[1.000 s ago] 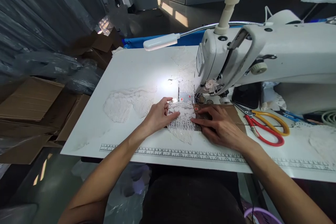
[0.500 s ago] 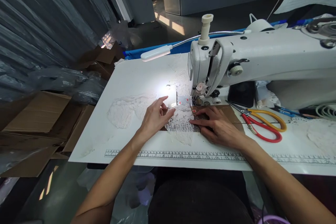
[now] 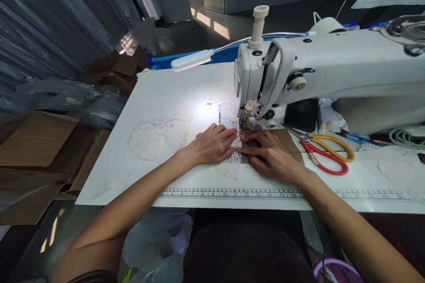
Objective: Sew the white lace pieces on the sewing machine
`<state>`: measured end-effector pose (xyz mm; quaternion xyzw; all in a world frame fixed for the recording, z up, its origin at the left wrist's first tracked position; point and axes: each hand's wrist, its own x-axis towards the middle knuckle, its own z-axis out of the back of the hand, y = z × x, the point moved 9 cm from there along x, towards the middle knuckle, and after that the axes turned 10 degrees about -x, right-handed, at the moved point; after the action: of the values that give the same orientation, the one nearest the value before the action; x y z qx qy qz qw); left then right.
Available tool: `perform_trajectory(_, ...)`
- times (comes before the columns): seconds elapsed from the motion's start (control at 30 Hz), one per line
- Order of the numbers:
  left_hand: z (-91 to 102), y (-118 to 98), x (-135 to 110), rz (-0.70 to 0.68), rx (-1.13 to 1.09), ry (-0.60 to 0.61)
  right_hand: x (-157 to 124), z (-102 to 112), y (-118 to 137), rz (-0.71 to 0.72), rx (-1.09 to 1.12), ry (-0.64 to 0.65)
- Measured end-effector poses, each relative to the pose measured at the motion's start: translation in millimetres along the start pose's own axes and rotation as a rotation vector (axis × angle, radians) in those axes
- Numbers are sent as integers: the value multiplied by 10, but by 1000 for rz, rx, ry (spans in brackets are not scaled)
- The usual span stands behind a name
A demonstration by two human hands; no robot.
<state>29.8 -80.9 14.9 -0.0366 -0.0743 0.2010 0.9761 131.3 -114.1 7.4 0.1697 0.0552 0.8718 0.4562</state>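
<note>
A white fringed lace piece lies under the needle area of a white sewing machine. My left hand rests palm down over the lace, its fingers stretched toward the presser foot and covering much of the piece. From the other side, my right hand lies on the brown plate with its fingers apart; one fingertip touches the lace's right edge. Neither hand visibly grips the lace. Another white lace piece lies flat to the left.
Red and yellow-handled scissors lie right of my right hand, near a black flat object. A lamp lights the white table. A printed ruler runs along the front edge. Cardboard boxes stand at left.
My left hand has moved right and turned palm down onto the lace, from holding its left edge with raised fingers. My right hand stays almost in place. The view has shifted slightly.
</note>
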Motion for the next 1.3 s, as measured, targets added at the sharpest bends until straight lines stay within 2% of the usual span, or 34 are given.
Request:
perform_trajectory(0.3,33,100,138,76,49,-13,61,26,-69,-26,19,-103)
perform_trajectory(0.6,20,145,93,113,-65,-90,57,20,-112,-49,36,-117)
perform_trajectory(1.3,0,110,94,144,-28,-95,36,10,-117,-57,15,-141)
